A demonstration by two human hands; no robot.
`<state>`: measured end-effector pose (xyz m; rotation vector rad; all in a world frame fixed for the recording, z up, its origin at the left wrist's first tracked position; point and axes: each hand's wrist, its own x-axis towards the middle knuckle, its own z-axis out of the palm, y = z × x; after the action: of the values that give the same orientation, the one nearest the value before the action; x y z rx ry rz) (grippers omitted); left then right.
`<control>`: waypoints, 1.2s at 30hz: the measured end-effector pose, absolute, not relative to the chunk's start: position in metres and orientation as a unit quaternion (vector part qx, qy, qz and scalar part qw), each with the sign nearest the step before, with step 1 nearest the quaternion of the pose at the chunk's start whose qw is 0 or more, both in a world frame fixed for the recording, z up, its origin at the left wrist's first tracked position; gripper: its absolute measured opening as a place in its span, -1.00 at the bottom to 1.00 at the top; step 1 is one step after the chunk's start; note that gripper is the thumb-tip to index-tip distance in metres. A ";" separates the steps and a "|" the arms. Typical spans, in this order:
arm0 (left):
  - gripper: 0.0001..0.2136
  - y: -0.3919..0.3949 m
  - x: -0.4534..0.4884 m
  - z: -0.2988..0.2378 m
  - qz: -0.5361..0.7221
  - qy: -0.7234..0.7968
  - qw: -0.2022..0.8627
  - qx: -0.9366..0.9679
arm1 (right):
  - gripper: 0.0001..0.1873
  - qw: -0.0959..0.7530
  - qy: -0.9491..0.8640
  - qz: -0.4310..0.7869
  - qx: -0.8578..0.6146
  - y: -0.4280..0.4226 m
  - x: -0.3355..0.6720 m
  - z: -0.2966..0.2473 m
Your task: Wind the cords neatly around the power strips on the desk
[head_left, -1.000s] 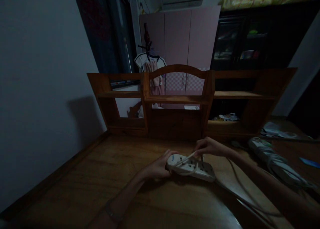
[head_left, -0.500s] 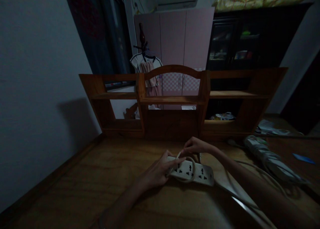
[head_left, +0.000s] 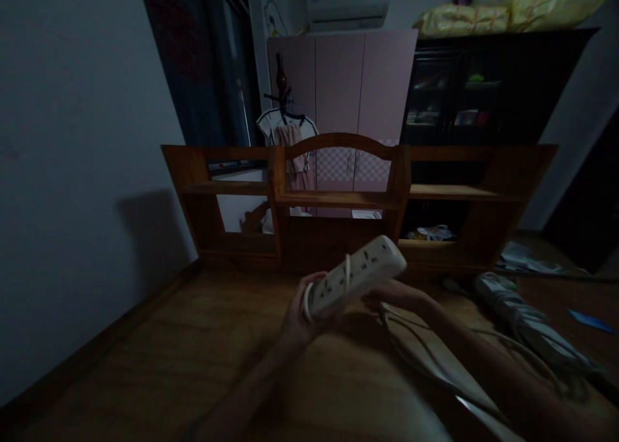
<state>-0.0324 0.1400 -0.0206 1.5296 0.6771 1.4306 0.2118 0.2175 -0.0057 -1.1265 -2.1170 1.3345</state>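
My left hand (head_left: 297, 319) grips one end of a white power strip (head_left: 358, 273) and holds it tilted up above the wooden desk (head_left: 193, 358). A loop of its white cord (head_left: 347, 274) lies round the strip's body. My right hand (head_left: 396, 295) is just under and right of the strip, fingers closed on the cord, which trails off to the right over the desk. The room is dim.
A wooden shelf unit (head_left: 358, 197) stands along the desk's back edge. A second wrapped power strip (head_left: 522, 319) lies at the right, with a blue slip (head_left: 592, 321) beyond it. A grey wall is on the left. Pink wardrobe and dark cabinet stand behind.
The power strip was lying on the desk while both hands wound cord round it. Now my left hand has lifted it and tilted its far end upward; my right hand dropped below it.
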 end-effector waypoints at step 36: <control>-0.49 0.144 -0.023 -0.048 0.443 0.298 0.194 0.823 | -0.83 0.043 -0.917 0.017 -0.397 0.133 0.143 0.075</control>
<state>-0.0226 0.1436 -0.0480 2.3078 0.8355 1.2427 0.1426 0.1326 0.0750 -1.2148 -2.8041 0.0517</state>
